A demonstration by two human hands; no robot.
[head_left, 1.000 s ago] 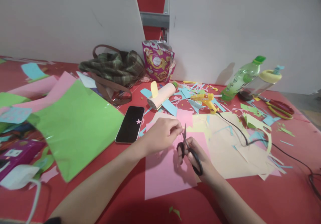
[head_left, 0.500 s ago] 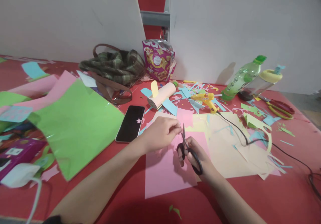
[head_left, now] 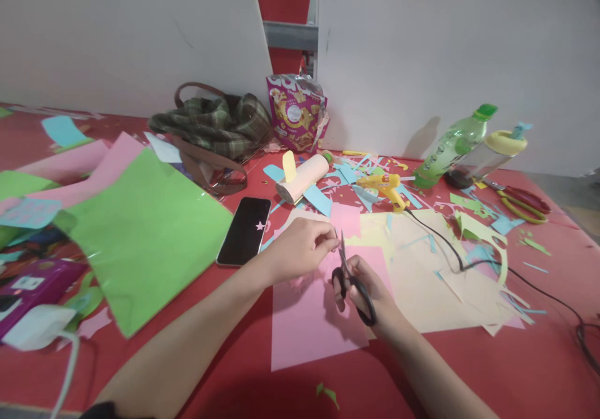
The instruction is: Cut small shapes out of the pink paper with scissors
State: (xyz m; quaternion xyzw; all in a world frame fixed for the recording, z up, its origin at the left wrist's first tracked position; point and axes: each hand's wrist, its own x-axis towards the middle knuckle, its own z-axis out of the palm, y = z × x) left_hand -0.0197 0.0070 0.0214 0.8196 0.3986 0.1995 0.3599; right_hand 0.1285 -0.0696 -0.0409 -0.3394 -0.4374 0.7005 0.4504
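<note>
Black-handled scissors (head_left: 347,275) are in my right hand (head_left: 371,291), fingers through the loops and blades pointing up and away. My left hand (head_left: 304,249) is closed in a pinch just left of the blade tips; whatever lies between its fingertips is too small to make out. Below both hands, a sheet of pink paper (head_left: 312,338) lies on the red table. A black phone (head_left: 244,230) rests left of my left hand, with a tiny pink paper star (head_left: 260,226) on its screen. Beyond my hands is a paper-covered tube (head_left: 304,178) with yellow and blue fins.
A yellow glue gun (head_left: 382,185) lies at the right, its black cord (head_left: 438,237) crossing cream paper (head_left: 417,294). A green bottle (head_left: 454,147) and red-handled scissors (head_left: 525,199) are farther right. Green sheets (head_left: 145,237), a plaid bag (head_left: 220,122) and a snack bag (head_left: 298,112) occupy the left and back.
The scissors in my right hand have shifted very slightly to the left, with their blades a little differently angled. My left hand stays almost still.
</note>
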